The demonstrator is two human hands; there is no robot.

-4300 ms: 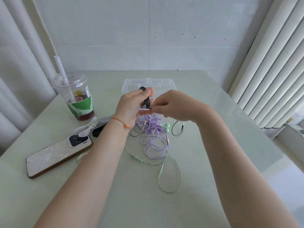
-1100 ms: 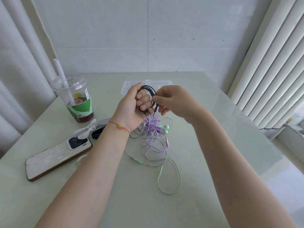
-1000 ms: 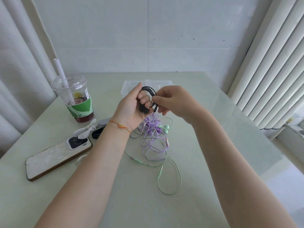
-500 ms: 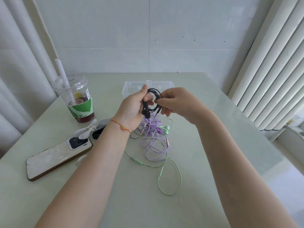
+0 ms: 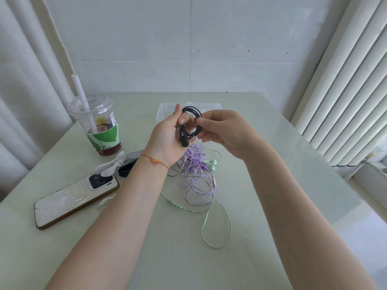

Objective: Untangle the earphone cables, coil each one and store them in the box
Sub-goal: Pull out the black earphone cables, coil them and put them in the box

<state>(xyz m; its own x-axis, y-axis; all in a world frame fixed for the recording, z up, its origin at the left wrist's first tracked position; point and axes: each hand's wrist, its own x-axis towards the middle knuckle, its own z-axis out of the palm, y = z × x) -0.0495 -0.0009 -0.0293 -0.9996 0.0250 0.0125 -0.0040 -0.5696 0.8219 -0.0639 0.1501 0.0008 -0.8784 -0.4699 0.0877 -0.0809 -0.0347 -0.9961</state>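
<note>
The drink cup's (image 5: 98, 124) green sleeve (image 5: 104, 139) carries small white lettering reading "DARE TO BE FRESH"; its white sticker is illegible.

A pale green table (image 5: 261, 185) carries everything. Past the fingertips (image 5: 199, 122) sits a clear plastic box (image 5: 165, 110). Below the fingers, purple earphones (image 5: 195, 176) and mint green earphones (image 5: 215, 225) lie tangled. Off to the left of the fingers stand an iced drink cup (image 5: 100, 126), a small white fan (image 5: 112, 166) and a phone (image 5: 71, 200).
</note>
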